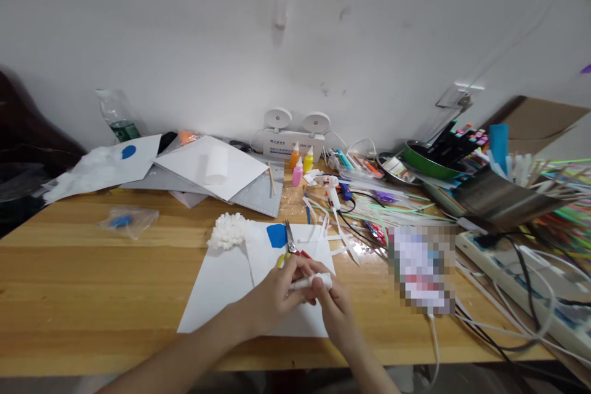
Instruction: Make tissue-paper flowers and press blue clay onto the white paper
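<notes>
Between my two hands is a small white paper roll (307,282), held over white sheets of paper (207,301). My left hand (279,289) has its fingers wrapped round the roll's left part. At the roll's right end, my right hand (335,305) grips it with the thumb on top. Just beyond my fingers lie scissors (290,239), blades pointing away, their red and yellow handles partly hidden by my hands. A cut blue piece (276,236) lies left of the blades. Farther left, a ruffled white paper flower (229,231) rests on the sheets' corner.
White paper strips (344,239) and a glue gun (332,192) lie behind on the right. Small bottles (297,172) stand before a white router (293,143). A power strip (517,289) and cables line the right side. A plastic bag (133,223) lies left.
</notes>
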Motion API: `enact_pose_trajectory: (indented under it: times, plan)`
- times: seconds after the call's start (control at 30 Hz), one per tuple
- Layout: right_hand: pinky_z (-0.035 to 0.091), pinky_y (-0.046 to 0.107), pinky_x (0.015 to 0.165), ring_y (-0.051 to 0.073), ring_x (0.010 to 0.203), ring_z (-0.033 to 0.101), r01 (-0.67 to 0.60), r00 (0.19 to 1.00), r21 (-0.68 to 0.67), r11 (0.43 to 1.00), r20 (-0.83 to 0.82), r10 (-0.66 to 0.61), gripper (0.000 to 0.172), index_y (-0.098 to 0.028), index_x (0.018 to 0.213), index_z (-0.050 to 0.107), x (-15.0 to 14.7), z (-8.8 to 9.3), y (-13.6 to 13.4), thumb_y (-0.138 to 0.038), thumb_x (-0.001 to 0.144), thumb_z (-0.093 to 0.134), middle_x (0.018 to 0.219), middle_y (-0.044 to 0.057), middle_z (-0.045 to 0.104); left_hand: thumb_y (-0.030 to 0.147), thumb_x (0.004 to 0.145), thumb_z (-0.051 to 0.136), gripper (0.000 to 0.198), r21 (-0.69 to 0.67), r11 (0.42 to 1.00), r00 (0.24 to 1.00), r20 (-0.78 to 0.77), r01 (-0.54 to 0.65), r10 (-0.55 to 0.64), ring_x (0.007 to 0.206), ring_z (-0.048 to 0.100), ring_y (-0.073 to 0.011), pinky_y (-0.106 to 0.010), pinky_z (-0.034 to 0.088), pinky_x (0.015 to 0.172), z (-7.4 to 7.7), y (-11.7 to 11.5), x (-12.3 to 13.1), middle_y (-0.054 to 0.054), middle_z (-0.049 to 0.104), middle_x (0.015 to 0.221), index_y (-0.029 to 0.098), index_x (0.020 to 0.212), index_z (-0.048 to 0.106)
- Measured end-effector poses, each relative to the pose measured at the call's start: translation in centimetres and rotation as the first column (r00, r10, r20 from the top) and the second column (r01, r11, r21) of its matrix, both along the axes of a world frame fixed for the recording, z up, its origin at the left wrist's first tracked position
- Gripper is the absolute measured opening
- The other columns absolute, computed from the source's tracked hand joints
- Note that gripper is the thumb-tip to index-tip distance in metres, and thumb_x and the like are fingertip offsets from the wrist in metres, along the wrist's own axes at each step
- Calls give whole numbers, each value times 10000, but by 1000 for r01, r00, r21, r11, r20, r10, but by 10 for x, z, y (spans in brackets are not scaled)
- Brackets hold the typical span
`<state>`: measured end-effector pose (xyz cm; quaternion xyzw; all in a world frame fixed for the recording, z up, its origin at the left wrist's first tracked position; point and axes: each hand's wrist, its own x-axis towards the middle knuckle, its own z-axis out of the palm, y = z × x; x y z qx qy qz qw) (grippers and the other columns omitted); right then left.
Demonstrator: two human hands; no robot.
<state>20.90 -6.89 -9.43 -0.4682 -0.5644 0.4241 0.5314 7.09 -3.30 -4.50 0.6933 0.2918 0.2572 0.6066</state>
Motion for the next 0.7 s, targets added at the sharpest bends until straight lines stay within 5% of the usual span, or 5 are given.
enact_pose_trajectory:
  times: [0.13, 0.33, 0.47, 0.57, 0.7]
  plan:
    - [349, 217, 414, 105, 483, 426, -42, 995, -43, 998, -92, 38, 302, -172, 929, 614, -2, -2, -4, -364, 866, 390, 683, 27, 553, 283, 839, 435, 134, -142, 990, 996, 78, -23, 34, 749, 581, -139, -286, 440, 687, -8, -10, 1, -31, 573, 837, 198, 868, 335]
    - [426, 250, 505, 148, 542, 520, 154, 985, -152, 976, -61, -164, 358, -173, 676, 622, 7, 2, 2, -443, 816, 431, 632, 23, 587, 264, 845, 400, 378, -63, 987, 988, -59, -145, 142, 798, 563, -147, -285, 419, 710, -14, -17, -2, -29, 599, 893, 225, 1194, 262]
    - [422, 266, 548, 175, 568, 539, 332, 938, -308, 891, 14, -345, 330, -159, 601, 614, 24, 1, 7, -472, 700, 576, 563, 16, 588, 277, 858, 342, 278, 270, 923, 899, -268, -274, 345, 779, 532, -163, -297, 406, 705, -20, -12, -12, -26, 593, 843, 211, 1122, 396]
    - [354, 250, 464, 141, 469, 459, 330, 944, -330, 884, 86, -320, 339, -165, 487, 526, 29, -4, 8, -440, 654, 634, 466, -16, 491, 245, 843, 348, 216, 590, 788, 775, -411, -175, 480, 852, 496, -202, -361, 379, 787, -28, -5, -15, -58, 569, 889, 180, 948, 525]
    - [292, 241, 432, 115, 425, 385, 326, 940, -221, 919, 183, -289, 398, -182, 439, 428, 23, -11, 5, -421, 723, 573, 423, -40, 383, 273, 803, 415, 211, 724, 689, 549, -571, -13, 610, 861, 484, -258, -412, 392, 747, -41, 5, -11, -101, 553, 883, 136, 896, 546]
